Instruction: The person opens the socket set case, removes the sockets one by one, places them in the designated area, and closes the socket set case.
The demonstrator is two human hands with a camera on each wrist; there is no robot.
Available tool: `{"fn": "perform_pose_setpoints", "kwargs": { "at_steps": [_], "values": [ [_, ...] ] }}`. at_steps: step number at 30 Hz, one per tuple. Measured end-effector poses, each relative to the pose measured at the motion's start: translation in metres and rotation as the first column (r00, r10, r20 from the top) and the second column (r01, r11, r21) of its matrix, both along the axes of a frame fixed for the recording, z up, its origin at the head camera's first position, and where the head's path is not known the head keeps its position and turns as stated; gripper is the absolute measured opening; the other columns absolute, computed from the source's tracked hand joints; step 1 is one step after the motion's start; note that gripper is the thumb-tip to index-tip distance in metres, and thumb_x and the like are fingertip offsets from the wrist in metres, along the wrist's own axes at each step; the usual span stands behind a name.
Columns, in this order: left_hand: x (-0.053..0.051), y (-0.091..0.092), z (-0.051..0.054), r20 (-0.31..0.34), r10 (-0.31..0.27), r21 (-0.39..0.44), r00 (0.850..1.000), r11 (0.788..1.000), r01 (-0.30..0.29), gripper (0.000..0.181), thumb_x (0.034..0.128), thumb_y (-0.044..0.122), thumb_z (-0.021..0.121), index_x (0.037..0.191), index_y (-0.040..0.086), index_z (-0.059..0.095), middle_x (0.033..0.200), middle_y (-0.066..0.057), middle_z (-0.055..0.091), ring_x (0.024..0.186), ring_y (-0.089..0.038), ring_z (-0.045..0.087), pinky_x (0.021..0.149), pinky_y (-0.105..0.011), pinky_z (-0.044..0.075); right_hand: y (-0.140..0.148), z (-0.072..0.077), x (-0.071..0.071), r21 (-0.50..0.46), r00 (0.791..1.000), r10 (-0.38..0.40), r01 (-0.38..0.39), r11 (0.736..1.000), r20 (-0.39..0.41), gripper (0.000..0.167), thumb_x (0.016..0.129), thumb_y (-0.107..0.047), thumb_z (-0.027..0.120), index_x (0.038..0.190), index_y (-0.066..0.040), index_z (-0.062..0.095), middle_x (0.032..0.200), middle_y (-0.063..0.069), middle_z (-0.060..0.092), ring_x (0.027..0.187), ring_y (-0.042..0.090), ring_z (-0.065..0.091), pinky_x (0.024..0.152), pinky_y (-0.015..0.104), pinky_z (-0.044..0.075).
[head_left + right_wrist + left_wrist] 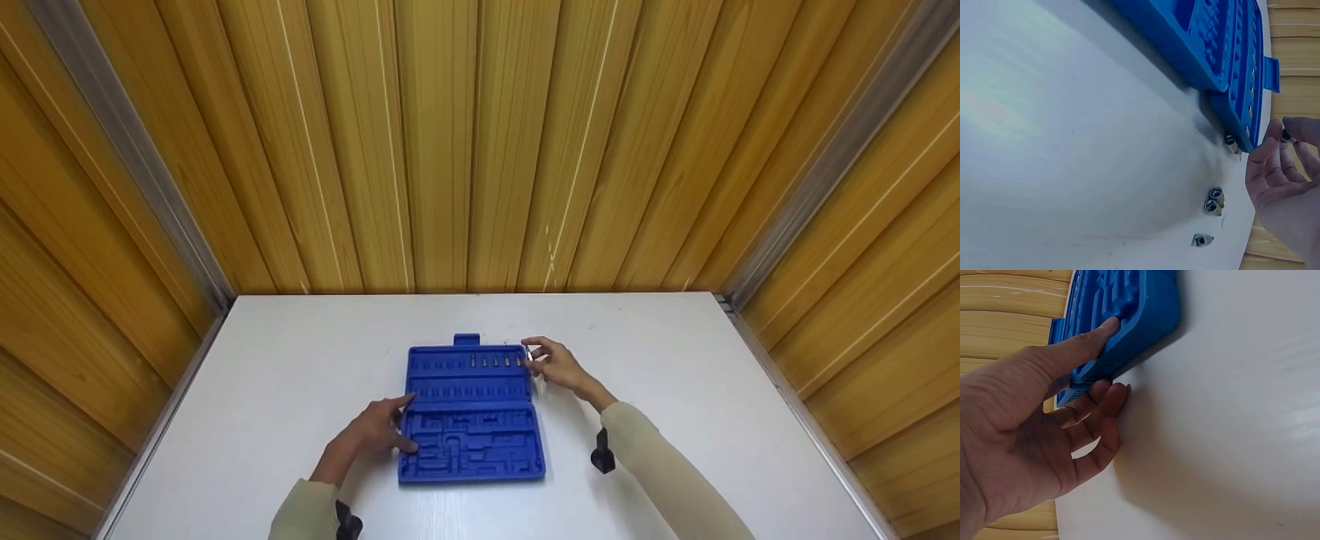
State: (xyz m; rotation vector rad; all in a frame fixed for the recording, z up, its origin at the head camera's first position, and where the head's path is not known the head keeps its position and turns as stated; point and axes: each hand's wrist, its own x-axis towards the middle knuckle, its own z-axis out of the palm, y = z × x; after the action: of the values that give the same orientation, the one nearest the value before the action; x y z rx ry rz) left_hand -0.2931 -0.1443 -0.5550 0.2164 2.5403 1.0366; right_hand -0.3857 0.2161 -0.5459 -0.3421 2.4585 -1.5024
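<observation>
A blue plastic socket case [472, 409] lies unfolded on the white table. Several small metal sockets [496, 361] sit in the right part of its far row. At the case's left edge, my left hand [379, 426] rests its thumb on the rim and its index finger near the hinge; the other fingers hang loosely beside the wall [1086, 410]. By the far right corner, my right hand [559, 366] pinches a small metal socket [1288, 136] between thumb and fingertips. The fingers partly cover that socket.
Loose sockets lie on the table right of the case: one socket [1231, 144] by its corner, a touching pair [1214, 201], and another socket [1202, 241] farther off. A latch tab [466, 340] sticks out at the far edge. Wood-patterned panels [472, 150] surround the table.
</observation>
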Motion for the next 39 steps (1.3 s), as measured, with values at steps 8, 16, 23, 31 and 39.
{"fn": "perform_pose_setpoints", "kwargs": {
  "at_steps": [8,16,23,31,39],
  "values": [
    [-0.002,-0.005,-0.001,-0.013,0.014,-0.024,1.0,1.0,-0.014,0.092,0.0703,0.016,0.095,0.151,0.008,0.05,0.103,-0.009,0.064,0.094,-0.022,0.055,0.089,-0.047,0.05,0.029,0.005,-0.003,0.019,0.998,0.009,-0.008,1.0,-0.06,0.043,0.096,0.001,0.064,0.136,0.013,0.053,0.104,0.03,0.066,0.073,0.017,0.067,0.061,0.027,0.051],
    [-0.002,-0.009,-0.002,-0.026,0.014,-0.019,1.0,1.0,-0.015,0.092,0.0698,0.015,0.095,0.15,0.005,0.05,0.097,-0.008,0.063,0.086,-0.02,0.054,0.082,-0.042,0.05,0.064,0.004,-0.004,0.148,0.983,0.0,0.028,0.989,-0.184,0.038,0.097,0.0,0.065,0.131,0.014,0.057,0.103,0.031,0.066,0.079,0.033,0.069,0.063,0.021,0.049],
    [-0.002,-0.01,-0.004,-0.025,0.016,-0.027,1.0,0.999,-0.017,0.093,0.07,0.015,0.095,0.15,0.005,0.05,0.096,-0.007,0.064,0.084,-0.019,0.055,0.081,-0.041,0.051,0.084,-0.005,0.002,0.212,0.979,-0.009,0.054,0.976,-0.205,0.038,0.093,0.006,0.066,0.129,0.014,0.058,0.101,0.029,0.064,0.083,0.027,0.066,0.071,0.021,0.05],
    [0.0,-0.012,-0.007,-0.009,0.02,0.034,1.0,0.999,-0.02,0.093,0.0705,0.012,0.094,0.151,0.004,0.048,0.092,-0.007,0.061,0.08,-0.018,0.052,0.076,-0.037,0.048,0.095,-0.019,0.011,0.32,0.988,-0.035,0.082,0.944,-0.151,0.037,0.092,0.008,0.064,0.129,0.01,0.061,0.104,0.024,0.065,0.095,0.034,0.066,0.083,0.042,0.055],
    [-0.001,-0.01,-0.006,-0.004,0.009,0.065,1.0,0.998,-0.009,0.093,0.0714,0.011,0.093,0.152,0.003,0.047,0.088,-0.008,0.059,0.072,-0.017,0.052,0.071,-0.033,0.045,0.1,-0.025,0.014,0.368,0.98,-0.005,0.08,0.926,-0.199,0.034,0.092,0.004,0.068,0.125,0.012,0.063,0.099,0.02,0.064,0.095,0.034,0.063,0.087,0.048,0.053]
  ]
}}
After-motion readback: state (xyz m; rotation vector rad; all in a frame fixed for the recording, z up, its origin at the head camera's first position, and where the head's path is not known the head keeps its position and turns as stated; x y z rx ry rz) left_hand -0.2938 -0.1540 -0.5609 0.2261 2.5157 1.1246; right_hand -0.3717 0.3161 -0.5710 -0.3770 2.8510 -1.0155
